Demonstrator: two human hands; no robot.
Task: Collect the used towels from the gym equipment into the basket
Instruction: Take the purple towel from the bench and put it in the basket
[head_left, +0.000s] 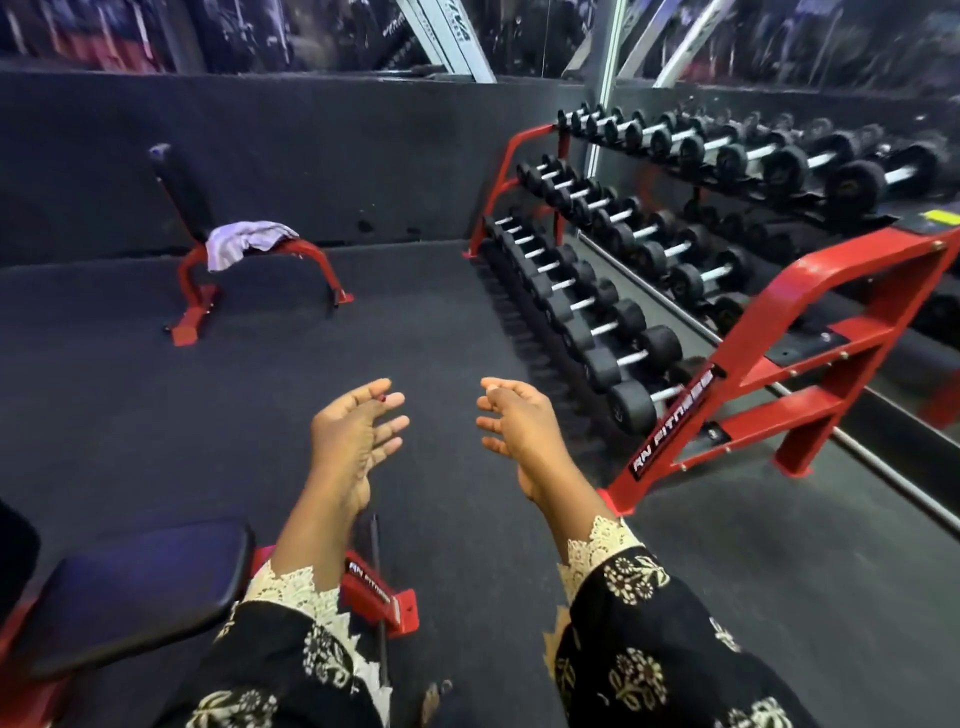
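**Gym corner, head view.** Nearest, at 6 o'clock, two dark patterned sleeves (649, 649) with lace cuffs are seen. From them the left hand (358, 436) and the right hand (514, 431) are held out side by side above the floor (415, 312), palms turned toward each other, fingers loosely spread and slightly bent. Nothing is held in either of the hands.

At 8 o'clock a padded bench (140, 587) on a red frame is shown; no towel is visible on the part in view. From 3 to 1 o'clock a red dumbbell rack (779, 332) is set against a mirrored wall, its tiers filled with black dumbbells (631, 405); no towel is seen on it.

Farthest, at 11 o'clock, a second bench (182, 195) is placed by the dark wall. A pale lilac-white towel (244, 243) is draped over this surface, one end hanging over the seat's left edge.

The towel is judged light, soft and limp, neither slippery nor fragile. It is best taken at the bunched middle on the seat, so that both ends are lifted together and nothing is trailed on the floor.

The basket is not in view, so its contents cannot be told.
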